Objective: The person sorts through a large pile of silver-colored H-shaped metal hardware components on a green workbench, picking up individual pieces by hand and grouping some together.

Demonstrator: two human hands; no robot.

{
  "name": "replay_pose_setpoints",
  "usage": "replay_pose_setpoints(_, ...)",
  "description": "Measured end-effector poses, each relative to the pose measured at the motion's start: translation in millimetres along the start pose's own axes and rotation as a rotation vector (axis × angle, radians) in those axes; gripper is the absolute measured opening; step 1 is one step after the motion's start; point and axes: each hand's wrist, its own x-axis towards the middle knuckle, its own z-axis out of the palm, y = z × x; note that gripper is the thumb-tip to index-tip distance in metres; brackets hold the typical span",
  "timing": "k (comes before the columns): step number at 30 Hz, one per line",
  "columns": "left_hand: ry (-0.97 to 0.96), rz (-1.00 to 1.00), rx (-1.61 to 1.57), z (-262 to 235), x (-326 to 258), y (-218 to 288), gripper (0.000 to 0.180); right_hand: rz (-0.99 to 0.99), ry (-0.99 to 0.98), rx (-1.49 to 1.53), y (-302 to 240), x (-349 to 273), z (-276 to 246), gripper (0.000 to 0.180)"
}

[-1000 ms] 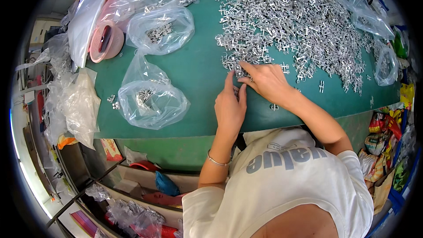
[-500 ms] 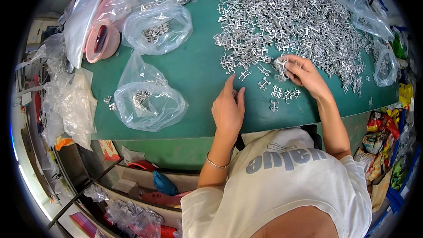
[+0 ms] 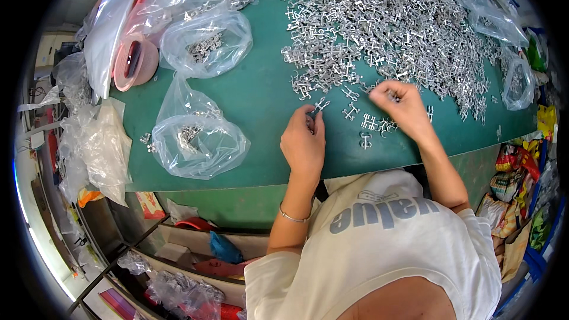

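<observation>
Green matte tabletop [image 3: 249, 101], crinkly clear plastic bags [image 3: 195, 139] on it. Left hand [image 3: 303, 142] is upright, fingers pinched shut on one small shiny metal piece [image 3: 320, 105]. Right hand [image 3: 403, 106] is curled loosely, fingertips down among a few loose pieces [image 3: 370, 123] just beside the big glittery heap of metal parts [image 3: 385, 24] farther back.

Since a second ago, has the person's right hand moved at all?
Yes. The right hand has slid to the right along the near edge of the big heap of metal parts, away from the left hand, which holds one small metal part.
</observation>
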Motion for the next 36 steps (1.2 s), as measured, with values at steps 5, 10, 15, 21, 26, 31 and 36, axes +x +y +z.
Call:
replay_pose_setpoints(5, -0.057, 0.004, 0.048, -2, 0, 1, 0.014, -0.234, 0.057, -0.667, -15, 1, 27, 0.02)
replay_pose_setpoints(10, -0.091, 0.005, 0.068, -8, -5, 2, 0.013, -0.168, 0.048, -0.643, -19, 2, 15, 0.014)
replay_pose_setpoints(15, -0.085, 0.028, 0.054, -5, -5, 2, 0.014, -0.401, -0.013, -0.655, -16, -5, 25, 0.021)
replay_pose_setpoints(21, -0.042, 0.002, -0.043, -8, -9, 3, 0.016, -0.34, -0.012, -0.178, 2, 6, 32, 0.014)
replay_pose_setpoints(26, -0.109, -0.04, -0.252, -10, -12, 6, 0.017, 0.431, -0.269, 1.028, -13, 2, -15, 0.018)
replay_pose_setpoints(31, -0.134, -0.027, -0.213, -9, -11, 14, 0.017, 0.474, -0.264, 1.444, 2, 0, -29, 0.022)
replay_pose_setpoints(36, -0.133, -0.009, -0.223, -4, -13, 9, 0.014, 0.392, -0.174, 1.481, 7, -4, -60, 0.036)
